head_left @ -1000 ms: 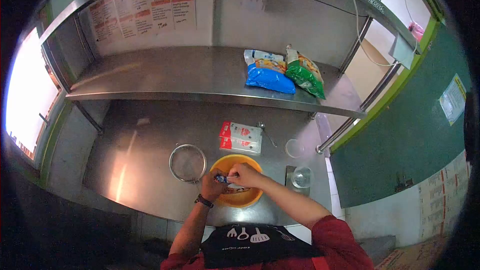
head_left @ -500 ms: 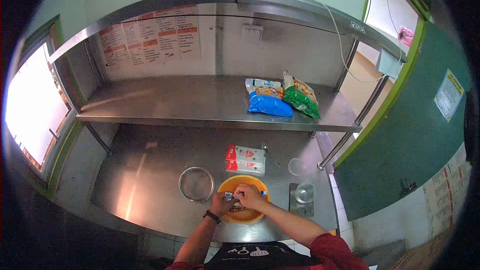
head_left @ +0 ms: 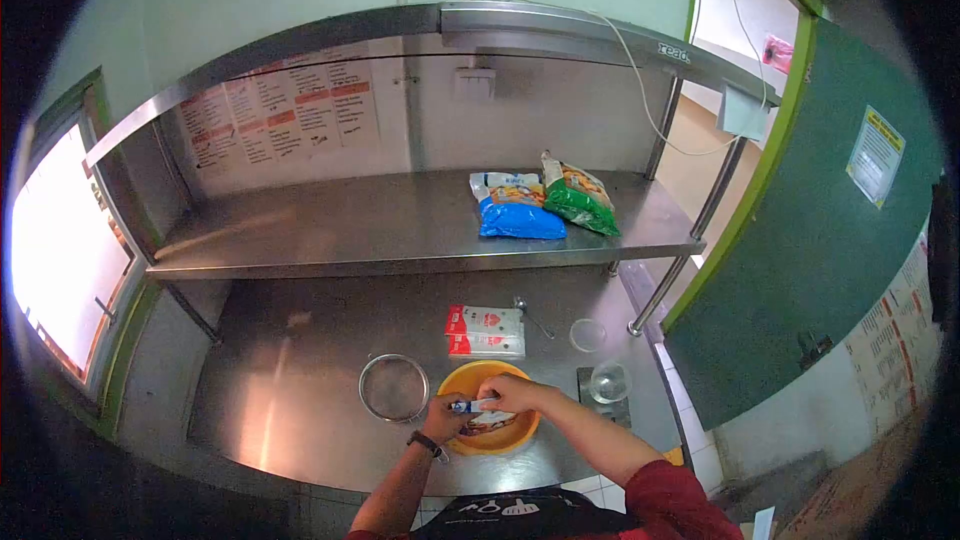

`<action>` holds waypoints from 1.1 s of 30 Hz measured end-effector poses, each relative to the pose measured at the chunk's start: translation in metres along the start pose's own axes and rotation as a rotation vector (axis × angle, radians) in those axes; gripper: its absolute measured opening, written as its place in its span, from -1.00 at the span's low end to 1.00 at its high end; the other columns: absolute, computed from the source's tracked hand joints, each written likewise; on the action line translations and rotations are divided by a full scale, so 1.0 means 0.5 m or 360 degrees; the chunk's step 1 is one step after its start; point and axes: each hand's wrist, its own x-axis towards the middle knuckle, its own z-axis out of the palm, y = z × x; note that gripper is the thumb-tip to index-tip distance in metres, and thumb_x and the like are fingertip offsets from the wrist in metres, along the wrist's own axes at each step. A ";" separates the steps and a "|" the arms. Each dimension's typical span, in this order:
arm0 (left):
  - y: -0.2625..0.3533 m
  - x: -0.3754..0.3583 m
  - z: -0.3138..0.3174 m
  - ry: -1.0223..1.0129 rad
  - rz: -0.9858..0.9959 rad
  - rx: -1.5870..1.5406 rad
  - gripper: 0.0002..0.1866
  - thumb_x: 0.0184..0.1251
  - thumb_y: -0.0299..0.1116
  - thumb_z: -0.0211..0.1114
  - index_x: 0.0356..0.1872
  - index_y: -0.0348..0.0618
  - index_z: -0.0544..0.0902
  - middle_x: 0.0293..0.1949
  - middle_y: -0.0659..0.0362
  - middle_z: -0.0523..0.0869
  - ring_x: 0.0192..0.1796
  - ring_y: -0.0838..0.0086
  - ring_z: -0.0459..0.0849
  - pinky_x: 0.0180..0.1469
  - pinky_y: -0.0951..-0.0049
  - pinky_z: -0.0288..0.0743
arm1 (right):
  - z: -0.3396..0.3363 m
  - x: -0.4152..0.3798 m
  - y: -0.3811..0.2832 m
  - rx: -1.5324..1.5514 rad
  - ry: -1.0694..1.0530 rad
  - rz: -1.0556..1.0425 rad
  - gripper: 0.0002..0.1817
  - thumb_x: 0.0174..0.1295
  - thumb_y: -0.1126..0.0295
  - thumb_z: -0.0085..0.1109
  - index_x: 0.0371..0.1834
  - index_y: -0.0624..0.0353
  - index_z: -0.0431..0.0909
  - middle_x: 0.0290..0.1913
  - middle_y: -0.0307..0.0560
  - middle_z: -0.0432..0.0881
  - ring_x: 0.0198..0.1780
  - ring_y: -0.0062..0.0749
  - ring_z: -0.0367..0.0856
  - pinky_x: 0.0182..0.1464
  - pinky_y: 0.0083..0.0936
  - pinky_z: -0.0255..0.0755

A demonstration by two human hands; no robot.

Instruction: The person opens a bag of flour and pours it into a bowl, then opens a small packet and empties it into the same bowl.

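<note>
Both my hands are over a yellow bowl (head_left: 524, 432) near the front edge of the steel table. My left hand (head_left: 446, 418), with a dark band on the wrist, is closed on the left end of a small blue and white packet (head_left: 470, 406). At its right end, my right hand (head_left: 508, 393) pinches the same packet. Below my hands, white and brownish packets (head_left: 492, 421) lie in the bowl; their details are too small to make out.
Left of the bowl lies a round sieve (head_left: 394, 388). Behind are red and white packs (head_left: 485, 331) and a spoon (head_left: 536, 320). Clear containers (head_left: 609, 382) stand right. Blue (head_left: 520, 218) and green (head_left: 580, 202) bags rest on the shelf (head_left: 330, 265).
The camera view has shifted, so the shelf appears lower. My hands have moved slightly apart, and more of the small packet shows between them.
</note>
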 end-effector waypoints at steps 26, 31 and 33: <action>0.022 -0.014 0.008 -0.0066 -0.0070 -0.0116 -0.63 0.17 -0.45 0.52 0.04 -0.08 0.76 -0.08 0.18 0.79 -0.08 0.51 0.73 0.01 0.40 0.62 | -0.003 0.014 0.015 -0.0262 -0.0012 -0.0208 -0.83 0.23 0.27 0.28 -0.30 0.15 0.65 -0.27 -0.01 0.68 -0.12 -0.05 0.68 -0.09 -0.16 0.50; 0.024 -0.003 0.008 -0.0098 -0.0229 -0.0068 -0.59 0.13 -0.42 0.54 0.06 -0.12 0.75 -0.08 0.18 0.80 -0.11 0.52 0.74 0.07 0.40 0.62 | -0.041 -0.015 -0.001 -0.0160 -0.0052 -0.0195 -0.82 0.25 0.26 0.28 -0.27 0.13 0.65 -0.21 -0.01 0.67 -0.12 -0.09 0.67 -0.09 -0.17 0.50; 0.002 -0.003 0.009 -0.0153 -0.0288 -0.0097 -0.56 0.10 -0.43 0.54 0.07 -0.13 0.75 -0.03 0.17 0.80 -0.07 0.51 0.75 0.13 0.40 0.62 | -0.056 -0.027 0.016 -0.0180 -0.0058 -0.0175 -0.82 0.26 0.25 0.28 -0.27 0.13 0.64 -0.19 -0.01 0.67 -0.13 -0.10 0.66 -0.08 -0.18 0.49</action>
